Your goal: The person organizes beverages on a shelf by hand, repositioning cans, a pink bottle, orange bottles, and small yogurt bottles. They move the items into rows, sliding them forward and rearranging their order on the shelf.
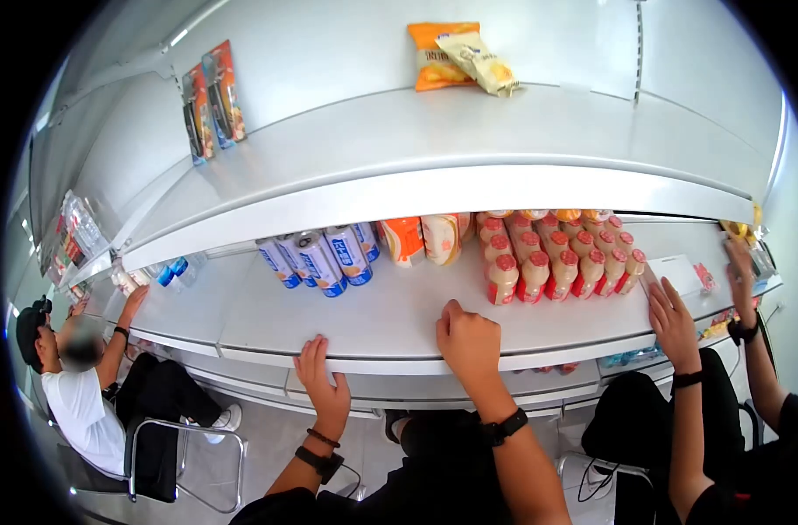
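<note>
My left hand rests on the front edge of the middle shelf, its fingers apart and nothing in them. Further right, my right hand is over the same shelf with its fingers curled in; whether it holds anything is hidden. Blue-and-white cans stand behind and left of my hands. An orange-and-white bottle and a pale bottle are at the back centre. Several rows of small red-capped bottles stand right of my right hand, not touching it.
The upper shelf holds orange and cream snack bags and hanging-card packages. A seated person reaches to the shelf at left. Another person's hands are at right. Chair frames stand below.
</note>
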The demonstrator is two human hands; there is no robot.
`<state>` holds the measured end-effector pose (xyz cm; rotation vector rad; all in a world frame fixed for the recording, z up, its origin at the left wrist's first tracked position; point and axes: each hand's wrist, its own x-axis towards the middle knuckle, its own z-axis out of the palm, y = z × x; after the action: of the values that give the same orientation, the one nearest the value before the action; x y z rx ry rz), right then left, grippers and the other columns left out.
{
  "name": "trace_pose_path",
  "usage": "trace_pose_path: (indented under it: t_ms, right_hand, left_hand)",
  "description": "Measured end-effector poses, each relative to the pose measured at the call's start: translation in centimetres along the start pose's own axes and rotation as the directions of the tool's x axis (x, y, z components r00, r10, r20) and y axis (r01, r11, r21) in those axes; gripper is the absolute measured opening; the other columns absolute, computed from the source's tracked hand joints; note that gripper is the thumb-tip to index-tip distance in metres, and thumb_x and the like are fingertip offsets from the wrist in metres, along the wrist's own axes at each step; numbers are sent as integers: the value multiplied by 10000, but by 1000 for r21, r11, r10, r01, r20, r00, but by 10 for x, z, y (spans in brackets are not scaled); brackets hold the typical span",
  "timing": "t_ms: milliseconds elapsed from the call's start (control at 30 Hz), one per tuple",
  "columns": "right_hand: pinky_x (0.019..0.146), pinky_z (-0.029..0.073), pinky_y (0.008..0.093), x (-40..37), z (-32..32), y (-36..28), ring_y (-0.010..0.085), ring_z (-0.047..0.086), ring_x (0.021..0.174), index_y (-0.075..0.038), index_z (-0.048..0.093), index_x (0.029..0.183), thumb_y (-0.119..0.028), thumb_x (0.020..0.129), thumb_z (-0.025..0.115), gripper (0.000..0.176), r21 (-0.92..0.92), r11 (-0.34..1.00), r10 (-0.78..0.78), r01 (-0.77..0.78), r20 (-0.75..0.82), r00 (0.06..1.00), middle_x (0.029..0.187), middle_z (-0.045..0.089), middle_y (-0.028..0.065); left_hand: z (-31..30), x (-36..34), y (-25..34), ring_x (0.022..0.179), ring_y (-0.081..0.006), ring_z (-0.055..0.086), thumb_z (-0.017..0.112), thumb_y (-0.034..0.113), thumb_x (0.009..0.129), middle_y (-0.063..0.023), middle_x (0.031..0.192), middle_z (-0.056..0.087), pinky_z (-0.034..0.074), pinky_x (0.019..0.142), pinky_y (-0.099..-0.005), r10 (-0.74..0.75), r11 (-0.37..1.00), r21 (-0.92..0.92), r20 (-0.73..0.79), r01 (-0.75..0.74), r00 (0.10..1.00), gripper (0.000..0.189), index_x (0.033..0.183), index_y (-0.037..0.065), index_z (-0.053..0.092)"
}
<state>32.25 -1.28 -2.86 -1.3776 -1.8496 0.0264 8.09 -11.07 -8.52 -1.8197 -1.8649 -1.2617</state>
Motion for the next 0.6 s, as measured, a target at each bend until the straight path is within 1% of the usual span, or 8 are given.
trace_pose_path:
  t_ms: [100, 133, 233, 367, 400, 467, 500, 600]
  right_hand:
    - [540, 515, 462, -3, 2, 1, 346, 642, 549, -80, 622, 817, -173, 851, 625, 99, -34, 999, 26, -27, -30, 999, 590, 626, 148]
    - [555, 521, 470, -4, 1, 0, 353, 651, 570, -70, 617, 829, -185, 852, 618, 117, -57, 998, 41, -42, -17, 999, 614, 638, 159]
    - [597, 537, 492, -4, 1, -3, 370, 672, 624, -50, 608, 861, -214, 857, 604, 164, -101, 992, 78, -76, 13, 997, 670, 666, 180]
    - [604, 543, 487, -8, 3, -5, 366, 676, 640, -46, 614, 868, -207, 848, 612, 162, -111, 990, 88, -91, -26, 996, 676, 667, 175]
    - [604, 544, 484, -6, 4, -4, 364, 675, 637, -45, 615, 866, -203, 844, 616, 159, -106, 990, 89, -92, -33, 995, 674, 666, 174]
    - [603, 546, 478, -6, 4, -3, 359, 674, 632, -45, 617, 862, -195, 837, 622, 152, -111, 989, 87, -92, -48, 995, 672, 665, 171]
    - [603, 547, 475, -6, 3, -3, 357, 674, 630, -45, 619, 859, -191, 834, 626, 148, -120, 989, 82, -88, -54, 995, 671, 665, 169]
    - [600, 544, 468, -6, 4, -4, 349, 669, 620, -58, 628, 857, -185, 834, 627, 128, -136, 988, 69, -78, -75, 995, 661, 662, 162]
  left_hand:
    - [-41, -7, 21, 1367, -357, 449, 496, -77, 790, -149, 1395, 561, 285, 1169, -469, 59, 979, -202, 133, -31, 989, 517, 1284, 38, 602]
    - [-68, -12, 23, 1295, -324, 521, 518, -68, 804, -138, 1324, 610, 365, 1109, -435, 123, 921, -385, 436, 62, 891, 471, 1251, 43, 620]
    - [-144, -51, 15, 958, -199, 687, 566, 87, 965, -87, 1037, 729, 525, 870, -313, 383, 697, -396, 910, 598, 157, 224, 1170, 48, 646]
    - [-239, -139, -29, 1003, -198, 656, 555, 206, 1021, -128, 1103, 713, 491, 910, -298, 400, 861, -62, 696, 505, -596, 319, 1257, -1, 616]
    - [-260, -163, -30, 756, -170, 634, 610, 303, 980, -69, 867, 682, 526, 703, -333, 465, 813, -176, 771, 555, -436, 390, 1182, -30, 587]
    - [-284, -154, -18, 842, -126, 613, 554, 335, 1018, -39, 973, 712, 522, 741, -307, 352, 772, 77, 776, 631, -524, 410, 1223, -15, 614]
    - [-292, -168, -13, 837, -135, 631, 530, 318, 1029, -52, 927, 715, 527, 763, -303, 390, 736, -116, 878, 667, -278, 383, 1119, -27, 672]
    - [-292, -208, -23, 937, -170, 634, 532, 275, 1031, -99, 1043, 699, 506, 836, -300, 380, 718, -106, 888, 687, -260, 362, 1208, -28, 622]
